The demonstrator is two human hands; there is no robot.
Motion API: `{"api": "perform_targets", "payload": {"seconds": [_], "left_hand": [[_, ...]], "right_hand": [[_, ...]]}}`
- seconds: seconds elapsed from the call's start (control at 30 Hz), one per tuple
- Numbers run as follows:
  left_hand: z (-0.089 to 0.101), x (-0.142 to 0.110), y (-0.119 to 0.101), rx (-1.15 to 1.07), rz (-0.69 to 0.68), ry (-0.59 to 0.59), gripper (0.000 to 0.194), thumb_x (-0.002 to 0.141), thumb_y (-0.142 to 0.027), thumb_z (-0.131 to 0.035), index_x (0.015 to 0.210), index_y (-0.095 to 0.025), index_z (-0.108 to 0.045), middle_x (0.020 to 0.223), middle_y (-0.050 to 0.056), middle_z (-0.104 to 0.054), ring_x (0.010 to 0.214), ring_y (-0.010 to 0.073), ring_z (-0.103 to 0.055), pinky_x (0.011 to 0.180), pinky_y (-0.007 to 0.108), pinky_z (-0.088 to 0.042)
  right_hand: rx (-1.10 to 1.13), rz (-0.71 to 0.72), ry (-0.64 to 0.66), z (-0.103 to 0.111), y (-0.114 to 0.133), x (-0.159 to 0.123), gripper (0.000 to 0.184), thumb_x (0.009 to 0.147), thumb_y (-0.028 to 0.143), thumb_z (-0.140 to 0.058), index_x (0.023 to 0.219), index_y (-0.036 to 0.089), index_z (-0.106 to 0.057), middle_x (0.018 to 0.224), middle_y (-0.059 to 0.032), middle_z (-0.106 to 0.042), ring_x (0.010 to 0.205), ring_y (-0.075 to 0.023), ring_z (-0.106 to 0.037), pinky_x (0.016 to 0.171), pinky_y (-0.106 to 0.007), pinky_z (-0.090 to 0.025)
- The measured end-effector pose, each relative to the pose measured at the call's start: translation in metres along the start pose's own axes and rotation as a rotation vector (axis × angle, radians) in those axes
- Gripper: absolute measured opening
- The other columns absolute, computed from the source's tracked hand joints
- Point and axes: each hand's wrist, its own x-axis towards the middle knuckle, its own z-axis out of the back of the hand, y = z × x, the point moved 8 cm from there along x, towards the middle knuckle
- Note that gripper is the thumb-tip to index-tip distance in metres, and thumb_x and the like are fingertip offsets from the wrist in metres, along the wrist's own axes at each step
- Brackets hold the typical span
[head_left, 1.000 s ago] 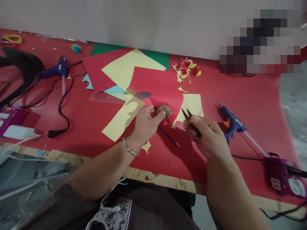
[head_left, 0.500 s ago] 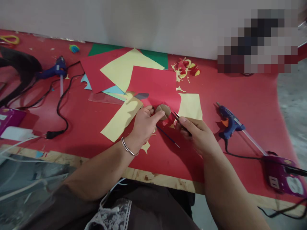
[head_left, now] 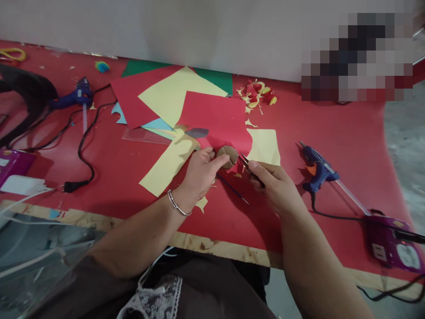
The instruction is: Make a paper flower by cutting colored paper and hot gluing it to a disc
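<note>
Over our red desk (head_left: 315, 115), our left hand (head_left: 201, 173) pinches the brown disc (head_left: 233, 154) beside red paper (head_left: 212, 113), our right grip (head_left: 275, 181) wraps dark snips (head_left: 244, 162) near its edge, and we should steady the disc while cutting.

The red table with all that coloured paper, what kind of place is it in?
Probably a craft workshop: a blue glue gun lies at the right, sheets of coloured paper are spread out, and the right hand holds small pointed snips.
</note>
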Motion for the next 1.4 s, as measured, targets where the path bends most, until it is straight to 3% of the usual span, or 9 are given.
{"api": "perform_targets", "payload": {"seconds": [0.27,0.7,0.9,1.03,1.2,1.4], "left_hand": [[-0.003,0.000,0.009,0.043,0.039,0.095,0.022,0.077,-0.032,-0.086,0.084,-0.017,-0.071,0.079,0.003,-0.076,0.074,0.0155,-0.071,0.077,0.031,-0.056],[-0.010,-0.004,0.010,0.009,0.055,0.148,0.022,0.079,-0.030,-0.084,0.082,-0.018,-0.066,0.081,0.002,-0.075,0.078,0.0147,-0.071,0.080,0.030,-0.055],[-0.006,-0.004,0.009,0.005,0.042,0.096,0.032,0.075,-0.031,-0.087,0.077,-0.020,-0.057,0.075,0.000,-0.072,0.070,0.0134,-0.067,0.076,0.031,-0.054],[-0.005,-0.005,0.003,0.022,0.004,0.083,0.032,0.075,-0.032,-0.089,0.077,-0.020,-0.059,0.075,-0.001,-0.071,0.069,0.0119,-0.064,0.073,0.029,-0.053],[-0.003,-0.002,0.005,0.053,0.007,0.082,0.031,0.075,-0.034,-0.088,0.082,-0.020,-0.061,0.080,0.001,-0.073,0.076,0.0161,-0.069,0.076,0.031,-0.054],[-0.003,-0.002,0.006,0.071,0.020,0.063,0.033,0.073,-0.031,-0.087,0.079,-0.022,-0.056,0.072,-0.002,-0.067,0.072,0.0151,-0.066,0.071,0.030,-0.051]], "right_hand": [[-0.053,0.021,-0.010,0.003,0.000,0.000,0.065,0.085,0.083,-0.075,0.071,0.021,-0.060,0.057,0.0062,-0.035,0.052,-0.0086,-0.025,0.049,-0.030,-0.016],[-0.155,0.076,-0.043,0.009,-0.001,0.002,0.062,0.092,0.078,-0.071,0.070,0.021,-0.061,0.054,0.0061,-0.037,0.051,-0.0096,-0.028,0.050,-0.030,-0.018],[-0.237,0.125,-0.078,0.012,0.002,0.002,0.063,0.094,0.079,-0.067,0.071,0.021,-0.061,0.056,0.0044,-0.042,0.052,-0.0105,-0.031,0.050,-0.029,-0.021],[-0.268,0.171,-0.109,0.013,0.006,0.000,0.065,0.092,0.082,-0.066,0.071,0.022,-0.060,0.057,0.0035,-0.042,0.053,-0.0112,-0.032,0.050,-0.029,-0.022],[-0.317,0.204,-0.139,0.012,0.011,-0.002,0.066,0.093,0.083,-0.065,0.071,0.021,-0.061,0.059,0.0015,-0.045,0.057,-0.0127,-0.035,0.051,-0.029,-0.023],[-0.357,0.220,-0.174,0.011,0.016,-0.004,0.064,0.095,0.077,-0.066,0.068,0.020,-0.063,0.058,0.0028,-0.042,0.058,-0.0122,-0.035,0.054,-0.030,-0.024]]}}
